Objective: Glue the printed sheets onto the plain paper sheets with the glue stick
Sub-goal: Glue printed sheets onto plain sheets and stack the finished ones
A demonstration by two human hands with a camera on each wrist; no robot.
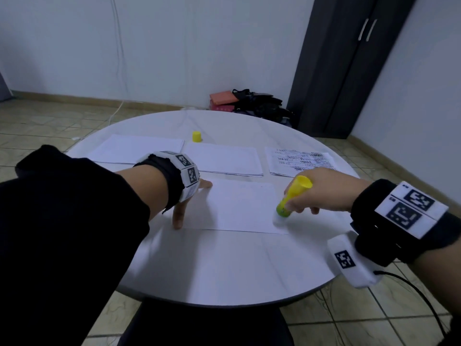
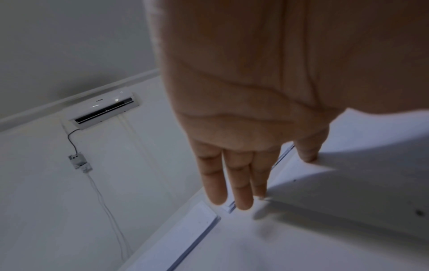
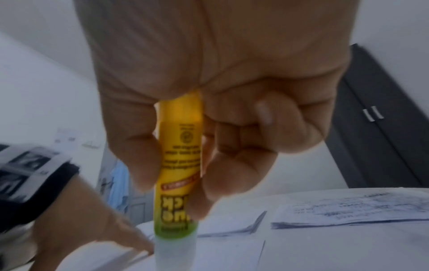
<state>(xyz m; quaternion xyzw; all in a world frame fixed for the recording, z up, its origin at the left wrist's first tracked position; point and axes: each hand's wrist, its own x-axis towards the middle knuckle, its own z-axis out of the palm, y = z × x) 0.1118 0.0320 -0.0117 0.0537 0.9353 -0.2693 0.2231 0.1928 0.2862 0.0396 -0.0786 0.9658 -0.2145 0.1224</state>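
Lower right of frame: right hand (image 1: pixel 321 193) clamped on glue stick (image 1: pixel 291 198), tip on sheet (image 1: pixel 239 206); left hand (image 1: pixel 184 206) flat, pinning. Advise even strokes to edges.

The light is dim and cool, with a bluish cast over the white walls and the round desk (image 1: pixel 224 265). No lamp or window shows, and the light looks soft and diffuse. The left hand (image 1: pixel 185 208) throws a soft shadow on the sheet (image 1: pixel 239 207) and desk beside it; in the left wrist view a broad grey shadow lies across the paper under the palm. The head view bends straight lines toward its edges: the dark wardrobe (image 1: pixel 349 66) leans and the skirting curves. The right wrist view is motion-blurred, with the glue stick (image 3: pixel 178 165) label and the printed sheets (image 3: pixel 362 207) smeared. Both wrist views show skin up close, soft and out of focus.
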